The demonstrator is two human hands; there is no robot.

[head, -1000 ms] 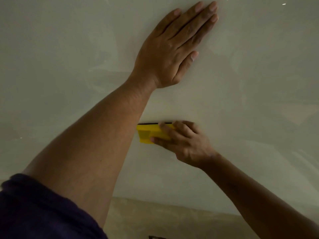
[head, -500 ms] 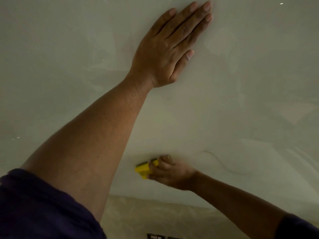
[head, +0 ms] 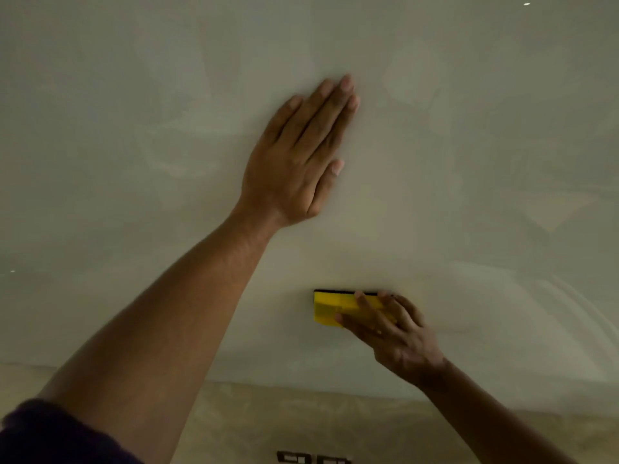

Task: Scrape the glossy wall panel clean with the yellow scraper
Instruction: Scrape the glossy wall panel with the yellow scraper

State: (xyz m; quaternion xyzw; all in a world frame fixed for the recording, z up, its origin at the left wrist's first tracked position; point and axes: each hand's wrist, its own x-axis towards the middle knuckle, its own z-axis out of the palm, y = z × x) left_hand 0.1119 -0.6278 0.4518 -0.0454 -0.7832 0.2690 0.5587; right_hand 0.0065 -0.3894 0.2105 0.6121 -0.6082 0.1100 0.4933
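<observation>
The glossy pale grey wall panel (head: 134, 128) fills most of the head view. My left hand (head: 298, 159) lies flat against it near the middle, fingers straight and close together, holding nothing. Lower down, my right hand (head: 392, 329) presses the yellow scraper (head: 331, 308) against the panel. The scraper's black edge faces up and its right part is hidden under my fingers.
The panel's lower edge (head: 335, 385) meets a beige marbled surface (head: 301, 426) below. Two dark wall sockets (head: 311, 458) show at the bottom edge of the view. Faint curved streaks (head: 569, 296) mark the panel at the right.
My right hand went down with the scraper towards the panel's lower edge, then came back up and to the right. My left hand stays flat on the panel; the view has tilted upward.
</observation>
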